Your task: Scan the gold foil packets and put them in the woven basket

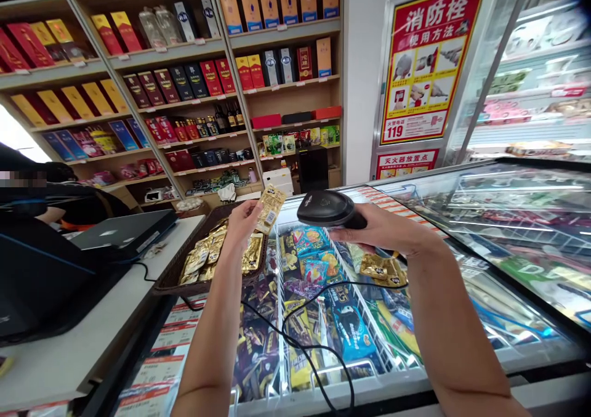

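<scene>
Shelving: racks (290,101) beyond both hands, boxed bottles; one red box (305,63) seems to read 沱牌, rest mostly too small.
Freezer: glass-topped freezer (369,395) under both hands, colourful packs inside, print mostly unclear.
Hydrant poster: red poster (431,66) beyond and above right hand, reads 消防栓 使用方法, 火警电话 119.
Lower sign: red sign (406,160) right below it, 灭火器放置点.
Basket: brown basket (168,289) just beside left hand, gold packets inside, partly hidden by left forearm.
Right hand: right hand (388,229) wrapped round scanner handle.
Scanner: black scanner (325,207), head pointing toward left hand; logo unreadable.
Cable: black cable (364,283) looping between forearms, across view of freezer.
Loose packets: gold packets (381,268) just below right hand.
Left hand: left hand (244,223) pinching one gold packet (271,209), barcode-like patch, text illegible.
</scene>
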{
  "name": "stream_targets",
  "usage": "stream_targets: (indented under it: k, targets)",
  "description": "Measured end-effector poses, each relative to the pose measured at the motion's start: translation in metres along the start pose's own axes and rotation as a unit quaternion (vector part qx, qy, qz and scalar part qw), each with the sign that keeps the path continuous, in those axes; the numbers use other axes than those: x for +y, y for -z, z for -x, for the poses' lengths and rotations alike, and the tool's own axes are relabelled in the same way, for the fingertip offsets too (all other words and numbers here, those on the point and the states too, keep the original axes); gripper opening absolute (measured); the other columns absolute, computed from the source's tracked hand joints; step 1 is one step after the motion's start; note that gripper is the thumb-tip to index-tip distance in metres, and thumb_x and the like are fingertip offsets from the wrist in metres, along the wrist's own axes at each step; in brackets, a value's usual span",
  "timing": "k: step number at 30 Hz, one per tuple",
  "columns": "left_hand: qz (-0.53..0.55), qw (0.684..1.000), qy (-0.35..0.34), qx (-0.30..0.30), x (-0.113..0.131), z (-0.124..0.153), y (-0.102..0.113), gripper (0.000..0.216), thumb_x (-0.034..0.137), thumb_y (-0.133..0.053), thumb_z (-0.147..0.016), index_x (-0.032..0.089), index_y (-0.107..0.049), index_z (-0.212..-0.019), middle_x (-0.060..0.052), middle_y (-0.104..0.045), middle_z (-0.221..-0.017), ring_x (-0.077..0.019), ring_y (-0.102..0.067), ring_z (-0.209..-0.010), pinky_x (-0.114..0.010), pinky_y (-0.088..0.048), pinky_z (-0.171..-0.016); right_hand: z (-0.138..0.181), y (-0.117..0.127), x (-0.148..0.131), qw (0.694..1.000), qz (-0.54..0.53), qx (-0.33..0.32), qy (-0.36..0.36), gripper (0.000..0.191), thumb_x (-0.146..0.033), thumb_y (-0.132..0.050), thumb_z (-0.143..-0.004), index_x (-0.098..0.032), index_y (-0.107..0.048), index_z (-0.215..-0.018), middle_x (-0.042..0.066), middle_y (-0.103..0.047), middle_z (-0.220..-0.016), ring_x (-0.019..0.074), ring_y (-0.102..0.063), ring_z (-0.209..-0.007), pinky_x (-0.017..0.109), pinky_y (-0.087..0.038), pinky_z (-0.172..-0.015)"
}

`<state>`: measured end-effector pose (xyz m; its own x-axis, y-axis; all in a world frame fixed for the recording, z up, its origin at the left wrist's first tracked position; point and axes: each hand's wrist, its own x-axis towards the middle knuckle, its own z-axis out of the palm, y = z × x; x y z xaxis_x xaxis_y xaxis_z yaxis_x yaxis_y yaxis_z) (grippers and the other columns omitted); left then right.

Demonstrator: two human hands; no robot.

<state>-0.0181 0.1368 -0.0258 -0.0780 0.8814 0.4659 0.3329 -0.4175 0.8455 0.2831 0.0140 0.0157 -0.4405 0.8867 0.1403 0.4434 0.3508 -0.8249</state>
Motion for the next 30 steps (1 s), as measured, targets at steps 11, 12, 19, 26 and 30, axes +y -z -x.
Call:
stream_targets:
  k: [11,12,19,26,30]
  targets:
    - [-0.324,0.932,0.153,0.055,-0.047,-0.016,0.08,0.01,0.028,-0.073,-0.069,0.022,-0.067,-0.062,-0.009,-0.066,-0.067,-0.0281,-0.063,-0.075,-0.034,-0.042,-0.071,0.01,0.01,0.012,0.997,0.043,0.033,-0.058,0.048,-0.066,-0.055,-0.09,-0.02,-0.053,-0.078,0.003,-0.053,-0.057,0.0129,-0.046,-0.051,0.031,-0.031,-0.05]
    - [-0.343,0.921,0.161,0.091,-0.05,-0.017,0.086,0.01,0.029,-0.074,-0.069,0.022,-0.068,-0.067,-0.013,-0.068,-0.076,-0.0314,-0.064,-0.085,-0.036,-0.044,-0.076,0.01,0.011,0.012,0.996,0.048,0.039,-0.058,0.048,-0.067,-0.055,-0.09,-0.02,-0.052,-0.076,0.003,-0.054,-0.057,0.0129,-0.047,-0.051,0.03,-0.032,-0.05]
    - [-0.403,0.911,0.04,0.08,-0.022,-0.017,0.055,0.042,0.044,-0.055,-0.091,0.019,-0.064,-0.124,-0.021,-0.055,-0.133,-0.0385,-0.044,-0.133,-0.051,-0.036,-0.108,0.009,0.02,0.004,0.982,0.128,0.108,-0.082,0.043,-0.063,-0.065,-0.082,-0.02,-0.059,-0.087,-0.002,-0.055,-0.053,0.014,-0.052,-0.047,0.026,-0.035,-0.049]
    - [-0.224,0.915,-0.087,-0.325,0.002,0.046,-0.125,0.038,0.051,-0.053,-0.092,0.021,-0.07,-0.108,-0.011,-0.062,-0.127,-0.0258,-0.057,-0.118,-0.038,-0.042,-0.104,0.01,0.031,-0.001,0.966,0.169,0.166,-0.101,0.043,-0.053,-0.068,-0.085,-0.017,-0.064,-0.108,0.002,-0.065,-0.065,0.0176,-0.06,-0.054,0.028,-0.042,-0.058]
    - [-0.283,0.848,0.013,-0.448,-0.003,0.076,-0.219,0.057,0.063,-0.067,-0.077,0.015,-0.068,-0.109,-0.017,-0.061,-0.126,-0.0345,-0.054,-0.121,-0.04,-0.045,-0.099,0.015,0.037,0.003,0.968,0.156,0.174,-0.093,0.043,-0.052,-0.067,-0.086,-0.017,-0.065,-0.111,0.003,-0.068,-0.069,0.0193,-0.062,-0.059,0.028,-0.043,-0.061]
